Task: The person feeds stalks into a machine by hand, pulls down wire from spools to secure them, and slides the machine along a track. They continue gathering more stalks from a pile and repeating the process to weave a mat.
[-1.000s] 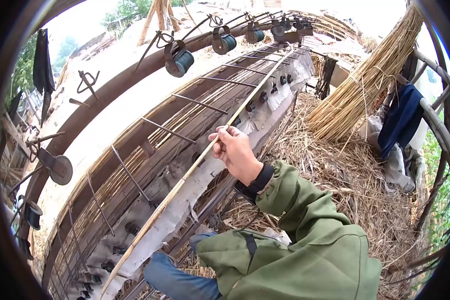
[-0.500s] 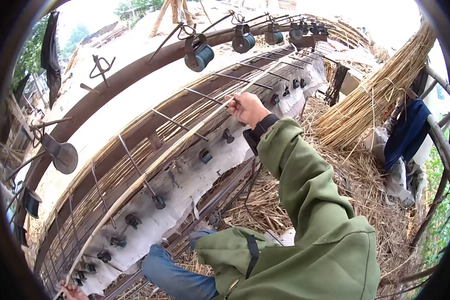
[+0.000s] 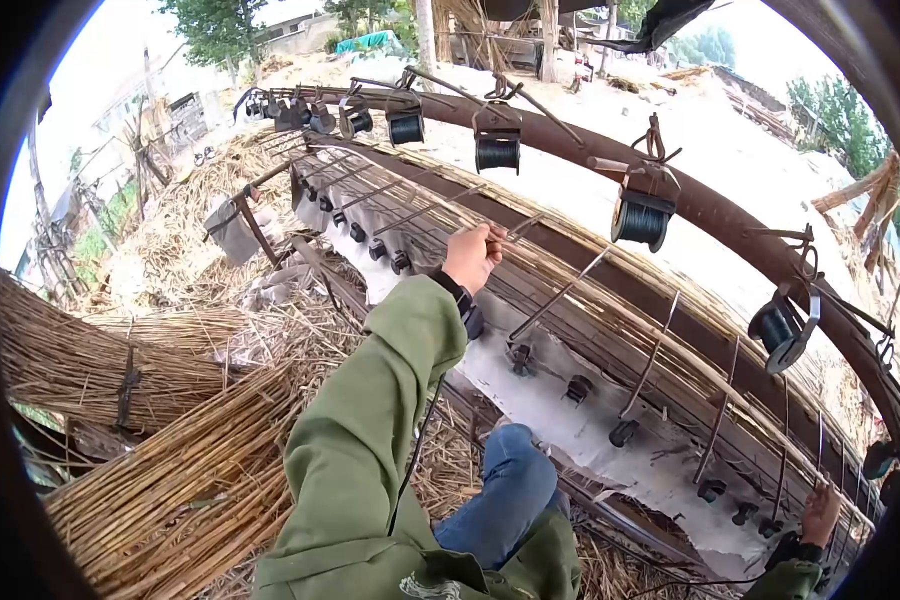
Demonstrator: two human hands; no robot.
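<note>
My left hand [image 3: 473, 257], in a green sleeve with a dark band at the wrist, pinches a reed stalk over the long weaving frame. Down at the far right, my right hand [image 3: 820, 515] has its fingers closed around the reeds near their end. Pale reed stalks [image 3: 660, 335] lie lengthwise along the frame between my hands, across thin metal rods [image 3: 562, 292]. Dark spools [image 3: 623, 432] sit below the rods on a whitish sheet [image 3: 515, 385]. Larger thread spools [image 3: 642, 220] hang from the curved brown pipe [image 3: 705, 205] above.
Thick reed bundles [image 3: 185, 480] lie at the lower left, with loose straw [image 3: 300, 350] around them. My bent knee in blue jeans [image 3: 510, 475] is close to the frame's near edge. A metal post [image 3: 257, 225] stands to the left of the frame.
My view has swung round to the other end of the frame. My left hand, earlier at the lower left edge, is now central; my right hand is at the far right.
</note>
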